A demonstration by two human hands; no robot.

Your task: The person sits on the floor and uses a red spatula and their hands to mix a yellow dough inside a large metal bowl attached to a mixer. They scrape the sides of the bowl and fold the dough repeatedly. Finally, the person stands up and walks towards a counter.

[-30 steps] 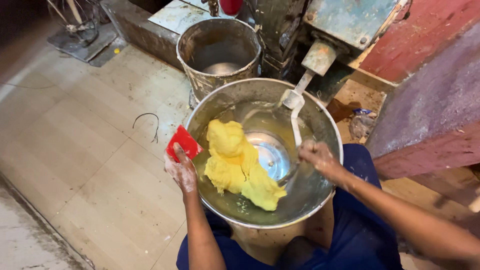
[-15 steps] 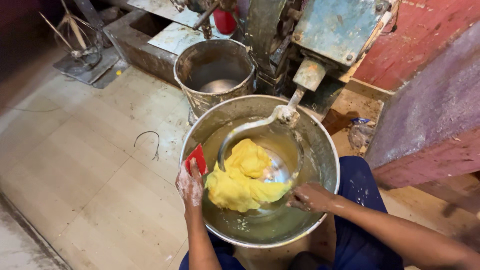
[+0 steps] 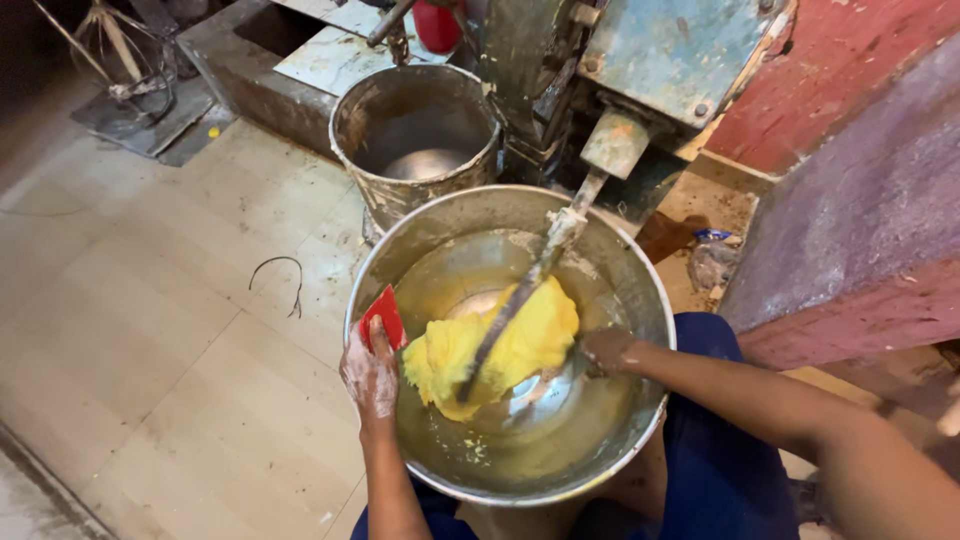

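Floor and room: a pale tiled floor, stained and dusty, fills the left of the view; a loop of dark wire lies on it left of the bowl. At the far side stands a worn metal bucket, and just right of it a grimy blue-grey mixing machine. A red and purple painted wall closes the right side. The person's blue garment shows below the bowl.

Change from the earlier frames: the large steel bowl now sits nearer the machine, with the bent dough hook reaching down into it and lying across the dough. The yellow dough, a tall lump on the bowl's left a second ago, now spreads under the hook at the bowl's centre. The right hand has moved from the rim down into the bowl.

Hands: the left hand, dusted with flour, rests on the bowl's left rim, fingers closed around a red plastic scraper whose blade stands above the rim, just beside the dough. The right hand is inside the bowl, loosely curled and pressed against the right edge of the dough; whether it grips any of it cannot be told.
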